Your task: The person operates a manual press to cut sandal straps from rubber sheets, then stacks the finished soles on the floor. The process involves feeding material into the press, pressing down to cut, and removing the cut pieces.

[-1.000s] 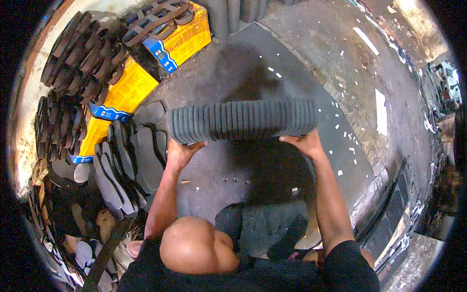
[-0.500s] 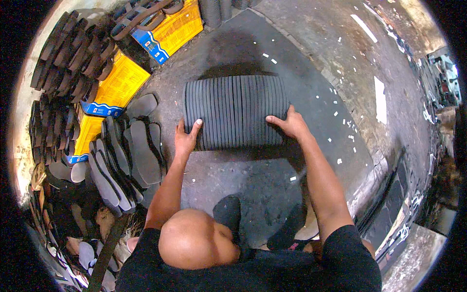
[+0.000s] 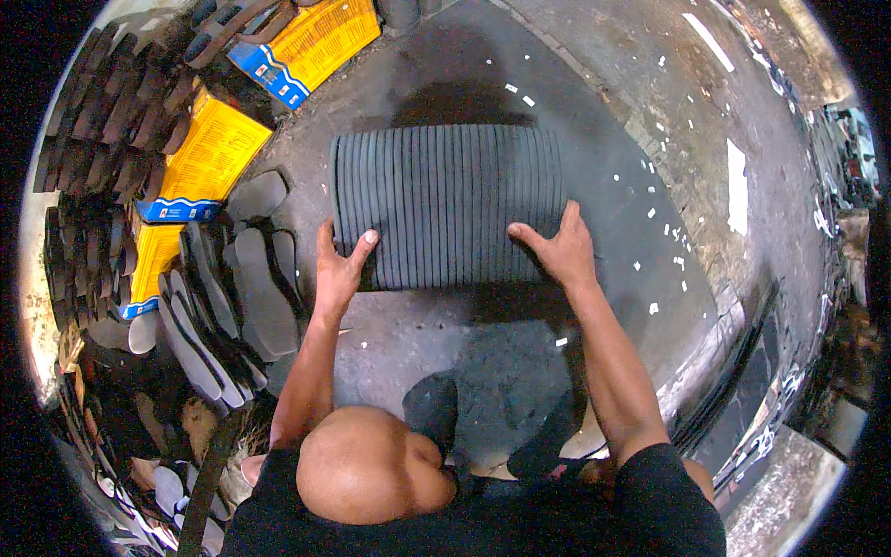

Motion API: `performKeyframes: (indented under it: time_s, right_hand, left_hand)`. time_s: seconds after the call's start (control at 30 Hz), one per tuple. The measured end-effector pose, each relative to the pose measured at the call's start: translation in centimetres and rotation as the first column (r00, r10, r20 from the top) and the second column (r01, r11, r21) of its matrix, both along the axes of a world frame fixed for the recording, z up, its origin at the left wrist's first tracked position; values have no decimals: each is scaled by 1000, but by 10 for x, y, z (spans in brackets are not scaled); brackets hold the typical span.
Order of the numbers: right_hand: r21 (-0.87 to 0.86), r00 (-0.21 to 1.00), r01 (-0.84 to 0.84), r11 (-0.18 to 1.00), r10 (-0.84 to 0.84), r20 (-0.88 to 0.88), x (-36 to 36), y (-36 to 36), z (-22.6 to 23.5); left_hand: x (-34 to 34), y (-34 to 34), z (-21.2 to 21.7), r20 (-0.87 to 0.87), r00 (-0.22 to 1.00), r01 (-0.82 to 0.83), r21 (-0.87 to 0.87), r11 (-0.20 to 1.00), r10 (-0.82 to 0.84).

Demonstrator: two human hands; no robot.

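A long row of dark grey flat pieces (image 3: 445, 206), probably shoe soles set on edge and pressed together, is held between both my hands. My left hand (image 3: 340, 265) grips its left end, thumb on the near face and fingers round the outer side. At the right end my right hand (image 3: 563, 249) grips in the same way, its thumb lying across the near face. The row casts a shadow on the floor around it. Fingertips behind the ends are partly hidden.
Loose grey soles (image 3: 266, 295) lie in a heap on the left. Behind them, dark curved strips (image 3: 111, 121) are piled beside yellow and blue cartons (image 3: 215, 148). White scraps (image 3: 737, 186) are scattered over the floor on the right. A dark mat (image 3: 594, 121) lies under the row.
The held row looks slightly larger and sits a little higher in the picture, still between both hands. The surroundings on the left have shifted leftward in view.
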State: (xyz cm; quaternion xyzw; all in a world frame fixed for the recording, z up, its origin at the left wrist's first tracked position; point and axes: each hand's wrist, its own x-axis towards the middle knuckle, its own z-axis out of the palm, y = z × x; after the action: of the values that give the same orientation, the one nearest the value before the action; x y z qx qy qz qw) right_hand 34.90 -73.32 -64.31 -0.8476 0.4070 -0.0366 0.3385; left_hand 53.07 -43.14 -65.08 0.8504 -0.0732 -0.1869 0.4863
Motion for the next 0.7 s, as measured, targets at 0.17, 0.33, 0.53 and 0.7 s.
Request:
performKeyframes:
  time_s: [0.17,0.33,0.53,0.7]
  right_hand:
    - [-81,1000,-14,997,15,21,-10,7,-49]
    - [-60,999,-53,997,53,9,-16,-4,-44]
    - [-133,989,-48,990,29,-145,7,-64,109]
    - [-645,972,-229,729,142,-185,38,-134,249]
  left_hand:
    - [3,7,-50,3,1000,14,76,997,-14]
    - [6,-12,-27,-88,994,67,-3,998,-67]
    - [58,-73,-39,-307,935,85,-288,954,-176]
    - [62,-207,-27,-582,595,36,-670,742,-554]
